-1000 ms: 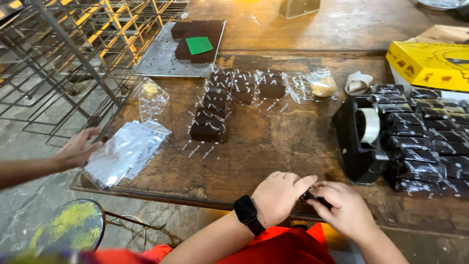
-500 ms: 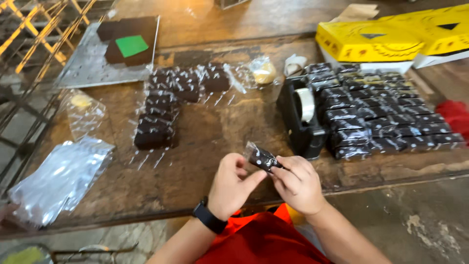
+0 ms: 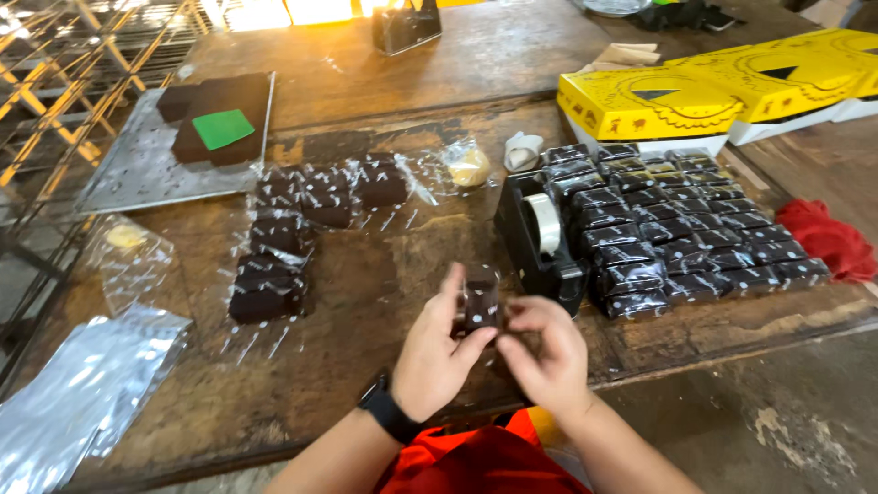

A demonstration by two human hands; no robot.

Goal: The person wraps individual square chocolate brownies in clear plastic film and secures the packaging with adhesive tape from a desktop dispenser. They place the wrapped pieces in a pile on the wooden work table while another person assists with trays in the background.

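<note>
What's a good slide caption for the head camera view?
Both hands, left hand and right hand, hold a wrapped brown square above a wooden table beside a tape dispenser.

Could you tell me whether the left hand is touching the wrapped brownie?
Touching: the head view shows the left hand with fingers gripping the wrapped brownie.

Vs 1 s ago, both hands have come up off the near edge of the bench (image 3: pixel 384 293): left hand (image 3: pixel 437 352) & right hand (image 3: pixel 547 352) now hold a dark wrapped block (image 3: pixel 481 297) upright between them, whereas 0.5 s ago it lay tilted, more or less flat, btwn the fingers (image 3: pixel 512 322). The other person's hand that rested by the silver foil bags (image 3: pixel 78 393) 1 s ago is gone from view. Camera has swung right & up, so the yellow boxes (image 3: pixel 658 101), the rows of wrapped pieces (image 3: pixel 677 220) & a red cloth (image 3: pixel 828 240) show more fully, while the wire rack at left has mostly dropped out.
</note>
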